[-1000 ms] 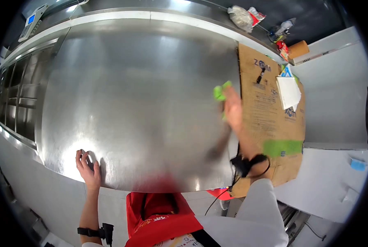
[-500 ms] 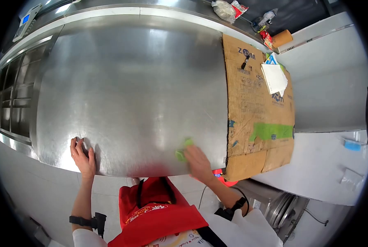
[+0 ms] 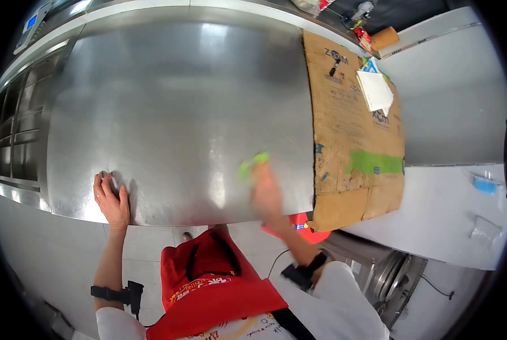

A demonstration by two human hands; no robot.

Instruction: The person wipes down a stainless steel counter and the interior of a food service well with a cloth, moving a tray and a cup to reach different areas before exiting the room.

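Note:
A broad stainless steel table [image 3: 168,113] with a smooth, reflective top lies in front of me. My left hand [image 3: 112,203] rests near its front left edge, fingers a little apart and holding nothing. Toward the right side of the tabletop, my right hand [image 3: 266,192] is smeared by motion. It presses a bright green cloth [image 3: 256,164] against the metal; the cloth pokes out beyond the fingertips, and most of it is blurred or covered by the hand.
Flattened cardboard [image 3: 344,136] covers the table's right end, bearing white paper [image 3: 375,92] and a small black object [image 3: 335,67]. A steel rack [image 3: 24,122] borders the left. Something red [image 3: 303,226] stands below the front right edge. A grey scale-like device [image 3: 32,28] sits far left.
My right hand has slid the green cloth farther from me over the tabletop. My left hand keeps its place on the table. The whole view has tilted slightly downward.

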